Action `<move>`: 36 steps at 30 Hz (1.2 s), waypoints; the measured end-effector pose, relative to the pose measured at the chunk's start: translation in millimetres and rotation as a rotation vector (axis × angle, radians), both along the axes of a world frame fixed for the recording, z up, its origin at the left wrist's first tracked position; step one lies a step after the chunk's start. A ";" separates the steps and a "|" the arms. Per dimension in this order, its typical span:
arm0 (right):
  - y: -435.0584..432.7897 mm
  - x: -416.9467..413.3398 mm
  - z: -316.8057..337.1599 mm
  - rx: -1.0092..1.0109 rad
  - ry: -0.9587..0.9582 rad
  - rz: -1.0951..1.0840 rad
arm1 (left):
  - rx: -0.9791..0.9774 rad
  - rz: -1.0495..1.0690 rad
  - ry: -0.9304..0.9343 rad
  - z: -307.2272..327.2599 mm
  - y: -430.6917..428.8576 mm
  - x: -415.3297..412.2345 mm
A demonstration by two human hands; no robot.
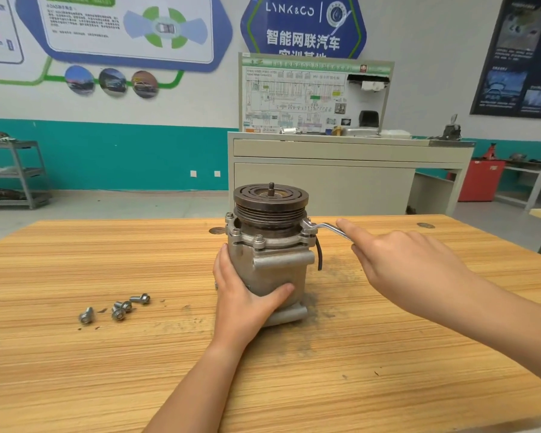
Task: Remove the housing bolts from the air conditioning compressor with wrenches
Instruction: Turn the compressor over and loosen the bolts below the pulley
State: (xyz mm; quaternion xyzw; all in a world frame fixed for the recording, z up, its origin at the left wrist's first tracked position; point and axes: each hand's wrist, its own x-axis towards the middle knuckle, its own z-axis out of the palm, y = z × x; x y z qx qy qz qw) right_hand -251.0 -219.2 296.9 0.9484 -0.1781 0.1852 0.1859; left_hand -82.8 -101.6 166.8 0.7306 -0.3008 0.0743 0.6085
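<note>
The grey air conditioning compressor [275, 267] stands upright on the wooden table [107, 370], its dark pulley [270, 198] on top. My left hand [244, 295] wraps around the lower housing from the left, thumb across the front. A silver wrench [325, 228] sits with its ring end on a bolt at the right side of the top flange. My right hand [400, 264] holds the wrench handle, index finger stretched along it. Bolts [258, 239] remain in the flange at the front and left. Several removed bolts [119, 307] lie on the table to the left.
Grey metal dust [313, 310] is scattered around the compressor base. A grey training bench with a wiring diagram board [313, 98] stands behind the table. A metal shelf [13, 173] is at the far left, a red cabinet [481, 179] at the far right.
</note>
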 end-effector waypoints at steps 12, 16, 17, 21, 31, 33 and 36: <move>-2.5 6.1 11.8 -0.114 0.047 -0.084 | -0.012 -0.019 0.018 -0.2 -0.4 0.7; 2.7 7.5 15.7 -0.190 0.080 -0.071 | -0.010 -0.016 0.022 -0.8 -0.5 1.0; 5.1 9.1 16.0 -0.204 0.093 -0.069 | -0.013 -0.018 0.023 -0.7 -0.4 1.0; 14.2 12.9 17.4 -0.278 0.149 -0.060 | -0.017 -0.018 0.019 -0.5 0.3 0.3; -25.4 22.4 41.3 -0.329 0.258 0.135 | -0.011 -0.014 0.024 -0.8 -0.5 1.7; -41.5 29.2 43.4 -0.377 0.275 0.172 | -0.004 -0.011 0.029 -0.7 -1.0 1.6; -59.5 48.5 39.5 -0.424 0.213 0.200 | -0.003 -0.011 0.029 0.0 -0.2 0.5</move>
